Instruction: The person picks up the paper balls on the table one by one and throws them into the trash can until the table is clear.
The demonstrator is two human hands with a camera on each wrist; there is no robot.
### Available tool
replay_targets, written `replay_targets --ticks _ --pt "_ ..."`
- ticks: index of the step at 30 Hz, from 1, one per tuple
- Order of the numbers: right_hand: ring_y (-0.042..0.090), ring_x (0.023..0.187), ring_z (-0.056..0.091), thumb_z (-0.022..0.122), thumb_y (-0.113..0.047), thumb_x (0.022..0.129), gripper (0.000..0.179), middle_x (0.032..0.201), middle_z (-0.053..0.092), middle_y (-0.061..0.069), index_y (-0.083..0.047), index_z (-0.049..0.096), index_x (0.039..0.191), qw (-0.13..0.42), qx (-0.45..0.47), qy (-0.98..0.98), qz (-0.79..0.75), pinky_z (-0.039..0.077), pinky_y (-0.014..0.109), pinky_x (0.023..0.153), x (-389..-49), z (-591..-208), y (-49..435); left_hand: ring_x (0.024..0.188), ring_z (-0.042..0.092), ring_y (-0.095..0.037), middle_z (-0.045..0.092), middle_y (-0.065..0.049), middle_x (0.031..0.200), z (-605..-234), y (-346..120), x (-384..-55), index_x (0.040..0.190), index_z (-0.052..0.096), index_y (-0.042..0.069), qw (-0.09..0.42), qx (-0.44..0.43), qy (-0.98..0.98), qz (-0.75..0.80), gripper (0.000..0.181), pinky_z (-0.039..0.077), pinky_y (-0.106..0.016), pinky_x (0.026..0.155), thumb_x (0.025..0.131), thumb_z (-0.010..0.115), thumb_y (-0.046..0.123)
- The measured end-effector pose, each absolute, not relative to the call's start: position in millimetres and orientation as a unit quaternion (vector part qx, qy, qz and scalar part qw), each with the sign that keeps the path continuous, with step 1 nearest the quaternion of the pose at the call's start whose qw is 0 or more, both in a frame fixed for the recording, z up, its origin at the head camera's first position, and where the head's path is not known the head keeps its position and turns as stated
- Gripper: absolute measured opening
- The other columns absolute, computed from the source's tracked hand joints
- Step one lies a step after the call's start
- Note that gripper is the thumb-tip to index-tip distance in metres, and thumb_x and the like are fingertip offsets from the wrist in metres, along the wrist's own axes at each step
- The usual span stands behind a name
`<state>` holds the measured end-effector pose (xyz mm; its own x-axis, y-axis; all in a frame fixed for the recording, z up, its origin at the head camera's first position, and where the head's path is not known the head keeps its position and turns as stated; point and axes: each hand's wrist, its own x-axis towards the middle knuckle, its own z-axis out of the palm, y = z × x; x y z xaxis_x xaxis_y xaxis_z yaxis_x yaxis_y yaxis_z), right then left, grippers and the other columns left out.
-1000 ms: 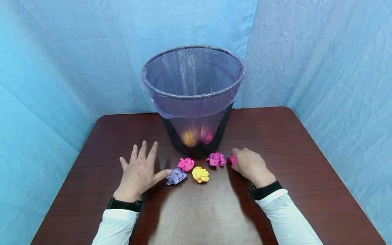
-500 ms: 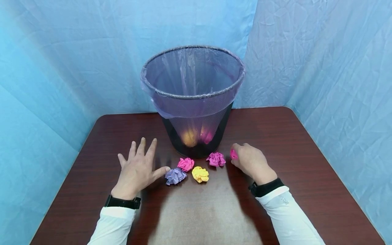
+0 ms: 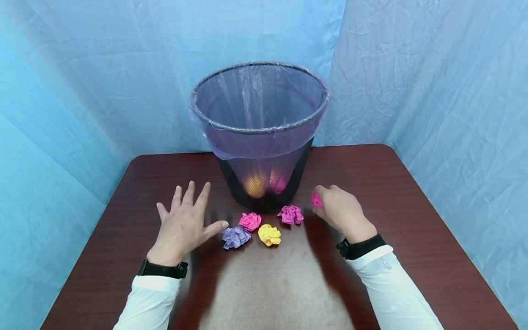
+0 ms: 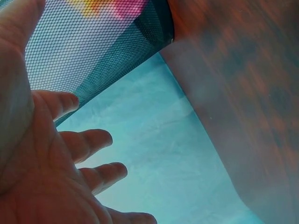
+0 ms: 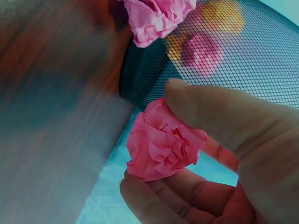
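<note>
My right hand [image 3: 340, 210] pinches a crumpled pink paper ball [image 5: 163, 142] between thumb and fingers, to the right of the mesh wastebasket [image 3: 268, 144]. Fingers spread, my left hand [image 3: 183, 224] holds nothing; its thumb tip comes right by a purple paper ball [image 3: 236, 237]. Beside that one lie another pink paper ball [image 3: 250, 222] and a yellow paper ball [image 3: 270, 235]. A magenta paper ball [image 3: 291, 214] lies at the foot of the wastebasket, nearer my right hand. Yellow [image 3: 255, 185] and pink [image 3: 278, 183] paper balls show through the mesh, inside.
The wastebasket stands at the back middle of the dark wooden table [image 3: 416, 238], a thin purple bag [image 3: 264, 145] folded over its rim. Blue cloth [image 3: 136, 82] hangs behind and on both sides of the table.
My right hand has lifted slightly and moved away from me with the pink paper ball. My left hand has drifted a little left and forward; the purple ball has shifted slightly left.
</note>
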<state>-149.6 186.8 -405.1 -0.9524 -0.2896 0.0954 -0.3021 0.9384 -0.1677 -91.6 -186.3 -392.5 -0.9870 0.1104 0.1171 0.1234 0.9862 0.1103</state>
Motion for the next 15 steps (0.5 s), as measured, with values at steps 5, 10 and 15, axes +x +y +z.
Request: replay_targets --ticks 5,10,15 --pt "0.031 0.085 0.067 0.084 -0.022 0.086 0.039 0.093 0.068 0.014 -0.008 0.067 0.118 0.044 0.154 -0.982 0.097 0.062 0.05 0.073 -152 -398 188 0.153 0.019 -0.059 0.027 -0.03 0.167 -388 -186 -93 0.167 0.026 0.018 0.053 -0.06 -0.995 -0.064 0.111 0.014 -0.093 0.102 0.083 0.068 0.078" --pt "0.032 0.085 0.068 0.084 -0.021 0.087 0.037 0.093 0.068 0.014 -0.008 0.067 0.117 0.055 0.16 -0.981 0.099 0.061 0.052 0.072 -153 -392 190 0.153 0.02 -0.059 0.026 -0.03 0.167 -383 -186 -95 0.167 0.025 0.019 0.054 -0.063 -0.994 -0.067 0.11 0.015 -0.092 0.102 0.084 0.07 0.075" --pt "0.034 0.09 0.068 0.084 -0.021 0.086 0.038 0.095 0.068 0.015 -0.009 0.067 0.118 0.064 0.162 -0.979 0.102 0.06 0.053 0.073 -155 -387 192 0.153 0.018 -0.059 0.026 -0.03 0.168 -378 -187 -96 0.167 0.024 0.019 0.054 -0.066 -0.994 -0.067 0.11 0.014 -0.093 0.102 0.085 0.068 0.076"
